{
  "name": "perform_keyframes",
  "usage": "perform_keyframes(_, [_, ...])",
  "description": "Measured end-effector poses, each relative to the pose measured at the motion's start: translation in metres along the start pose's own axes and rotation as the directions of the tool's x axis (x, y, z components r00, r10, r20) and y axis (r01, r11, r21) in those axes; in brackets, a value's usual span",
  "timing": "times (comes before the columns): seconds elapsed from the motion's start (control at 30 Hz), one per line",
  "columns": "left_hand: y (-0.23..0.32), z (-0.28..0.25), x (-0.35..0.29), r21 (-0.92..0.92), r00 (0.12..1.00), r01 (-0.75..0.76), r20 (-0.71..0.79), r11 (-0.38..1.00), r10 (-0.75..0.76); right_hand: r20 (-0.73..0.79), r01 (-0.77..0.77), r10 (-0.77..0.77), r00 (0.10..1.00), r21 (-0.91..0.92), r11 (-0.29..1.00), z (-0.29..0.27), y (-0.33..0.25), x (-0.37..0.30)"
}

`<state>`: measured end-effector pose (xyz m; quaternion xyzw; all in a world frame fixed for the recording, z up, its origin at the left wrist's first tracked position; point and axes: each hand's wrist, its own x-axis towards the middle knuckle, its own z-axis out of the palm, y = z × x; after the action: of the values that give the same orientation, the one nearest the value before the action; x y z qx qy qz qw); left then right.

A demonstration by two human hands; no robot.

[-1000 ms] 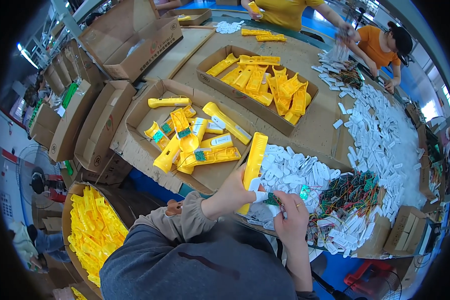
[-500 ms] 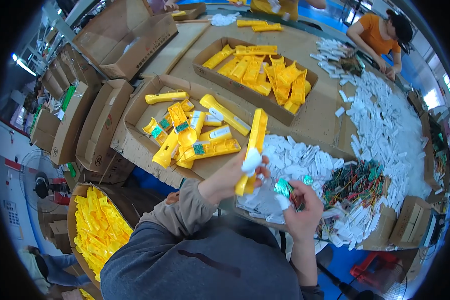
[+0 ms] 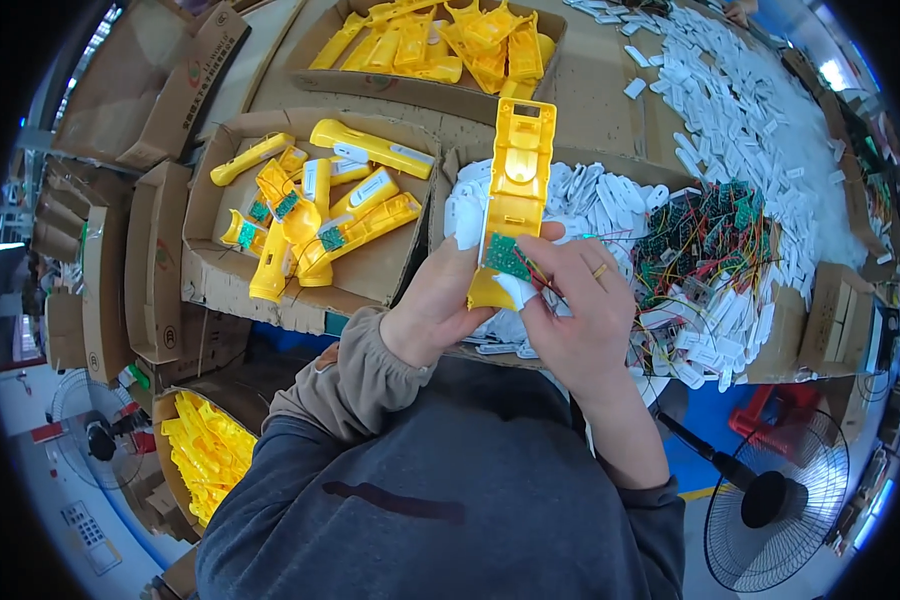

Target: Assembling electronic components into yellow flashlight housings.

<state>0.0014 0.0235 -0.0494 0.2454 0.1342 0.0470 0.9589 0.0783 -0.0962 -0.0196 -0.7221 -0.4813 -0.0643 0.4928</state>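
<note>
My left hand [image 3: 435,300] grips a long yellow plastic housing [image 3: 522,165], its hollow side facing me and its far end pointing away. Against the housing's near part lies a green circuit board [image 3: 507,256] with thin coloured wires. The fingers of my right hand [image 3: 592,325] are closed on this board and its wires, at the housing's right edge. White coverings sit on a left fingertip and on the right thumb. Exactly how the board sits in the housing is partly hidden by my fingers.
Yellow housings, some with boards, lie in a carton tray [image 3: 198,190] at left; another tray [image 3: 320,85] stands farther back. White plastic pieces [image 3: 610,210] and wired boards [image 3: 705,230] are heaped to the right. A bin of yellow parts [image 3: 207,450] and a fan [image 3: 770,500] stand nearby.
My right hand has brought the circuit board leftward to the housing. The housing has turned so its hollow side faces me. The whole view has shifted.
</note>
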Motion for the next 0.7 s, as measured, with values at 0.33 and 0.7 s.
perform_keyframes(0.33, [-0.01, 0.006, -0.006, 0.032, 0.995, -0.032, -0.094, 0.999, 0.035, 0.274, -0.094, 0.075, 0.959, 0.057, 0.994, -0.014, 0.011, 0.012])
perform_keyframes(0.7, [-0.013, -0.004, -0.004, 0.49, 0.983, -0.13, -0.05, 0.862, 0.177, 0.22, -0.213, 0.195, 0.956, 0.06, 0.975, -0.011, 0.007, -0.001])
